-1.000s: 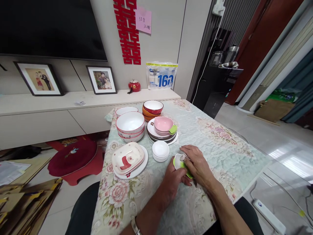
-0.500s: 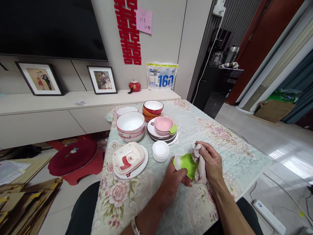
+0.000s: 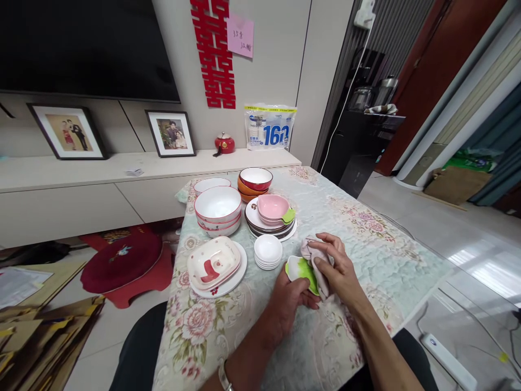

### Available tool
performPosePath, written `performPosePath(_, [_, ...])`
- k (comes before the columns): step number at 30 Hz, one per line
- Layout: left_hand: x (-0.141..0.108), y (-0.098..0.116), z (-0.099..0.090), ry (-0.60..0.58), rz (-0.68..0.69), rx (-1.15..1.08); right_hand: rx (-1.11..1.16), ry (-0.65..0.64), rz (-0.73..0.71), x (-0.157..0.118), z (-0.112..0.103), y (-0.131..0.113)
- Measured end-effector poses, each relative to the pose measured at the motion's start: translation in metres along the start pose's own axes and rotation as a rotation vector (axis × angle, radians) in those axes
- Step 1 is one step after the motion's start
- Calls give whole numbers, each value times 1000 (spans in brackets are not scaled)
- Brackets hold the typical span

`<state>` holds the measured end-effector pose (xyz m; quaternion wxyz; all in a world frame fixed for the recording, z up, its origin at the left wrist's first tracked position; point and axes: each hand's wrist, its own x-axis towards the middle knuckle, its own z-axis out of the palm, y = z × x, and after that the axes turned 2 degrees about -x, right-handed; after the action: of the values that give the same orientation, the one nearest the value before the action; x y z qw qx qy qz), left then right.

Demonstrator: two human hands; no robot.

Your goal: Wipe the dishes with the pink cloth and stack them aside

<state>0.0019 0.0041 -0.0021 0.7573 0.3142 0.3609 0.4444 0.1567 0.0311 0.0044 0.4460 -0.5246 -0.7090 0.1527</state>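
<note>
Item: small green-and-white glazed dish with a wavy rim (image 3: 293, 267), held above the near side of the table with the floral cloth cover (image 3: 252, 336), just right of a stack of small round white bowls (image 3: 268, 248).

Left hand (image 3: 290, 298): palm turned up, thumb over the dish's near edge, fingers under it; dish pinched between. Silver-coloured metal bracelet (image 3: 224, 374) at the wrist.

Right hand (image 3: 337, 267): knuckles up, fingers slightly bent, pinching a pale pinkish crumpled fabric rag (image 3: 321, 278) against the dish's right part.

Step, as I judge it from beside the table: wiping. Next move, my reading: calls for a steady left pinch and light, even rag pressure along the rim.
</note>
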Motion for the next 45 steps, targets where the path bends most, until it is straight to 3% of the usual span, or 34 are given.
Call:
performPosePath(4, [-1, 0, 1, 39, 0, -11, -175, 63, 18, 0, 2, 2])
performPosePath(8, [1, -3, 0, 40, 0, 24, -65, 68, 39, 0, -3, -2])
performPosePath(10, [2, -4, 0, 33, -8, 40, 32, 143, 88, 0, -6, -3])
performPosePath(13, [2, -4, -1, 25, -5, 60, 1, 287, 136, 1, -9, -1])
performPosePath(15, [1, -3, 0, 20, 4, 60, 8, 308, 175, 1, -9, -1])
performPosePath(18, [0, -3, 1, 0, 5, 73, 255, 243, 332, 0, -5, -2])
performPosePath(20, [1, -3, 2, -10, 19, 80, 349, 180, 357, 0, 0, -6])
performPosePath(22, [1, -3, 2, -24, 51, 63, 291, 92, 225, -1, 5, -10])
performPosePath(26, [2, -2, 2, -75, 64, 50, -31, -55, -147, -1, 8, -15])
performPosePath(30, [1, -1, 1, -93, 50, 100, -247, -194, -256, -2, 3, -16])
performPosePath(40, [5, -10, -1, 6, 45, 26, -304, -276, -223, 3, -4, -8])
performPosePath(45, [2, -5, 1, 68, 57, -1, -218, -263, -28, 4, -16, 14])
